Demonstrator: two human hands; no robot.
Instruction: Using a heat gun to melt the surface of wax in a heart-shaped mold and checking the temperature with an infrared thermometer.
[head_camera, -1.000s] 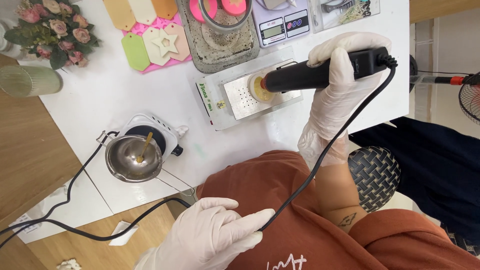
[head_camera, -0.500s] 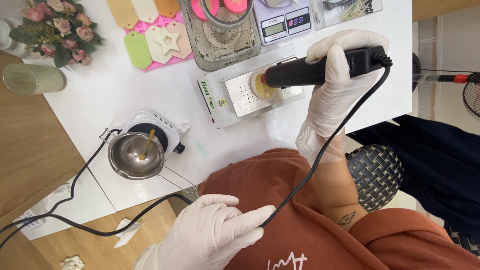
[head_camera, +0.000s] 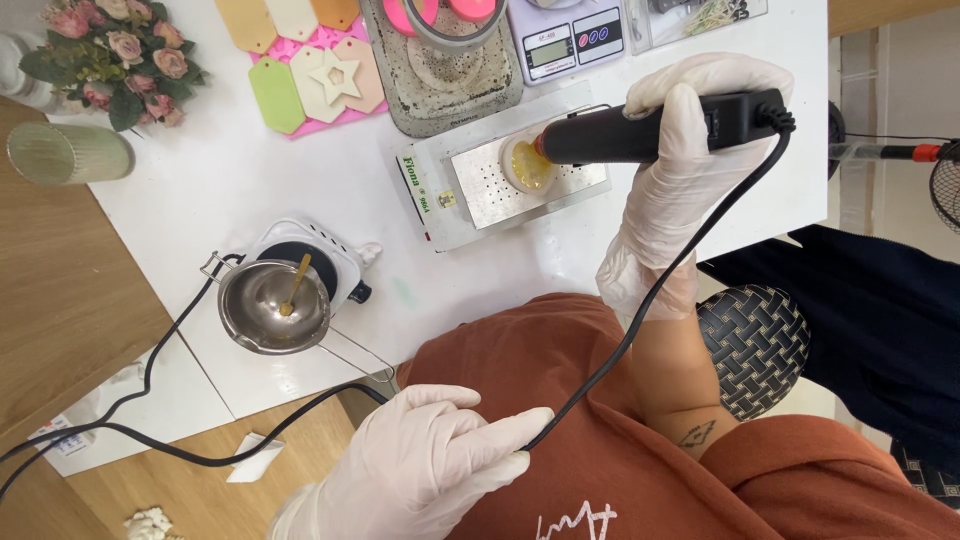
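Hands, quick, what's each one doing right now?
Right hand: closed around the black heat tool, tip at the small dish.
Left hand: holding the tool's cord between its fingers.

A white rectangular tabletop (head_camera: 250, 170) sits on a light wooden floor (head_camera: 60, 300), beside a black woven-seat stool (head_camera: 752, 340), evenly lit.
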